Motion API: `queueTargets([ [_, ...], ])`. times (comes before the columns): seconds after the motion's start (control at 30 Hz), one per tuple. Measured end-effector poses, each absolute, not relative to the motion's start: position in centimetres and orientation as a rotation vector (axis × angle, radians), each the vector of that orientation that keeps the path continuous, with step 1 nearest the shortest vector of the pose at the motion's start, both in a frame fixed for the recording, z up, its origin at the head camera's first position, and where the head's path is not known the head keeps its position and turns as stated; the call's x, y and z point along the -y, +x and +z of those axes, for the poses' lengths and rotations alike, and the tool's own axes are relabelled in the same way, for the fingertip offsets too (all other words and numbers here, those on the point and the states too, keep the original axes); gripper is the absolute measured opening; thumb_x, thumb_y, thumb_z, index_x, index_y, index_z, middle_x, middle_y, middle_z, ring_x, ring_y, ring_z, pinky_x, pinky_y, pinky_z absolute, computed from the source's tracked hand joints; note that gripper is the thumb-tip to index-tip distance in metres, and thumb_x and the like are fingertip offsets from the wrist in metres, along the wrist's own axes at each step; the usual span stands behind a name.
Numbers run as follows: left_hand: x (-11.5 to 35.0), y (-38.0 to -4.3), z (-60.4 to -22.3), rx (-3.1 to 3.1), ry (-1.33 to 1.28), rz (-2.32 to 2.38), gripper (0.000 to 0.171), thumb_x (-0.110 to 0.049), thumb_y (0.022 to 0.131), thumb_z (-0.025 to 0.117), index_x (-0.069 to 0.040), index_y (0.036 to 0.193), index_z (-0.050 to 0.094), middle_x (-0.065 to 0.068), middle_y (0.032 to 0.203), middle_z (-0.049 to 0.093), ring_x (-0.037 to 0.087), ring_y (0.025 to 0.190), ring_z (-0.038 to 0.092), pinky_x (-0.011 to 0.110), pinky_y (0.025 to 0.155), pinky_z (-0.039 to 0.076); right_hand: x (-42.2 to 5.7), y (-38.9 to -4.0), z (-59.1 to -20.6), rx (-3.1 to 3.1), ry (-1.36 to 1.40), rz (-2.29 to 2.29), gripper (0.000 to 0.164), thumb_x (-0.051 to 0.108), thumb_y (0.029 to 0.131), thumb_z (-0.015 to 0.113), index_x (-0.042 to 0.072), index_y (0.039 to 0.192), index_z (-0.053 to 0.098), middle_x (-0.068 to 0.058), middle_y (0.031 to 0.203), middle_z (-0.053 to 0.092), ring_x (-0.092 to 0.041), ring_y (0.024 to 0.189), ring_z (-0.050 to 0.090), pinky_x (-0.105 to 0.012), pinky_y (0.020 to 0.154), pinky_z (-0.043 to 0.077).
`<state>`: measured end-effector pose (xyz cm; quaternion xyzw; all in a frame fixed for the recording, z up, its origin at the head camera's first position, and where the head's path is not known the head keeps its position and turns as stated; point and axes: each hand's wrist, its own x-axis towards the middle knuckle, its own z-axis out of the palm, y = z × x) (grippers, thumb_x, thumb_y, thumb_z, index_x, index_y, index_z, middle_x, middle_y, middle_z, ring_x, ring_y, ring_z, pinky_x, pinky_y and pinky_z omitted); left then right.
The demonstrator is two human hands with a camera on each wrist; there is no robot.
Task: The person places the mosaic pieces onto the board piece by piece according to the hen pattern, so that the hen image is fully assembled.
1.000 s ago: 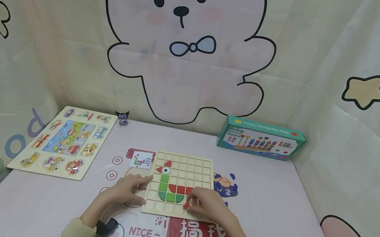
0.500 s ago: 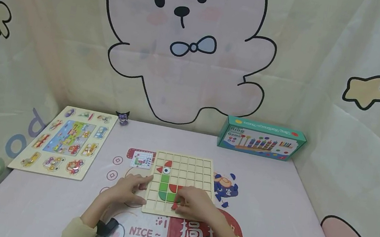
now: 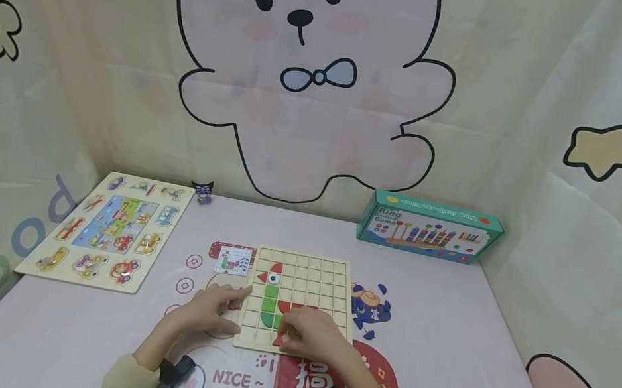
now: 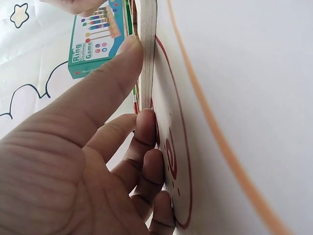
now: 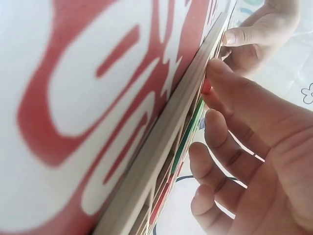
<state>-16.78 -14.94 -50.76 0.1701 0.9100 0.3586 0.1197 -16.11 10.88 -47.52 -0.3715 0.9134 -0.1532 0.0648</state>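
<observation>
A pale wooden grid board (image 3: pixel 327 285) lies on the table, with red and green pieces set in it as a bird with a round white eye piece (image 3: pixel 273 277). My left hand (image 3: pixel 209 308) rests at the board's left side, thumb and fingertips spread along that edge. Over the lower middle of the grid, my right hand (image 3: pixel 316 336) pinches a red triangular piece (image 3: pixel 278 339) between thumb and index finger, just under the green row. In the right wrist view that red piece (image 5: pixel 206 86) shows below the thumb tip. The right hand hides part of the bird's body.
A small printed pattern card (image 3: pixel 233 261) lies against the board's upper left. Further left is a vehicle puzzle board (image 3: pixel 146 263). A small dark figurine (image 3: pixel 202 192) and a green game box (image 3: pixel 430 228) stand at the back, before the curtain.
My right hand has moved left across the lower grid with the red triangular piece, from beyond the bird's right end to beneath its body. The left hand stays at the board's edge.
</observation>
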Motion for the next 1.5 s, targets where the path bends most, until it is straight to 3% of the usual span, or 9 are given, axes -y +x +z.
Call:
queueTargets([
  [0.5,14.9,-17.0,-50.5,-2.659,0.513,1.033,0.078,-0.033,0.068,0.079,-0.02,0.138,0.046,-0.005,0.089,0.048,0.015,0.083,0.035,0.035,0.071,0.026,-11.3,-16.2,-47.4,-2.751,-1.095,-0.511,0.011,0.027,0.077,0.071,0.025,0.087,0.069,0.012,0.067,0.053,0.001,0.057,0.042,-0.017,0.053,0.035],
  [0.83,14.8,-17.0,-50.7,-2.672,0.504,1.024,0.079,-0.033,0.066,0.08,-0.021,0.137,0.047,-0.005,0.087,0.047,0.015,0.081,0.034,0.033,0.068,0.028,-11.8,-15.8,-47.4,-2.747,-1.052,-0.546,0.021,0.028,0.077,0.072,0.022,0.097,0.068,0.014,0.066,0.05,0.001,0.056,0.042,-0.017,0.052,0.035],
  [1.17,14.7,-16.7,-50.5,-2.666,0.493,1.028,0.08,-0.033,0.066,0.08,-0.02,0.137,0.047,-0.006,0.087,0.047,0.015,0.081,0.034,0.033,0.069,0.027,-13.8,-15.9,-47.5,-2.828,-1.006,-0.541,0.019,0.028,0.079,0.071,0.023,0.097,0.068,0.011,0.083,0.058,-0.002,0.068,0.046,-0.019,0.062,0.04],
  [1.5,14.8,-16.6,-50.4,-2.647,0.489,1.057,0.078,-0.032,0.068,0.08,-0.019,0.137,0.047,-0.005,0.089,0.047,0.016,0.083,0.035,0.034,0.069,0.028,-16.4,-16.0,-47.3,-2.895,-0.863,-0.526,0.024,0.03,0.078,0.072,0.022,0.1,0.067,0.009,0.087,0.058,-0.004,0.072,0.047,-0.024,0.064,0.041],
])
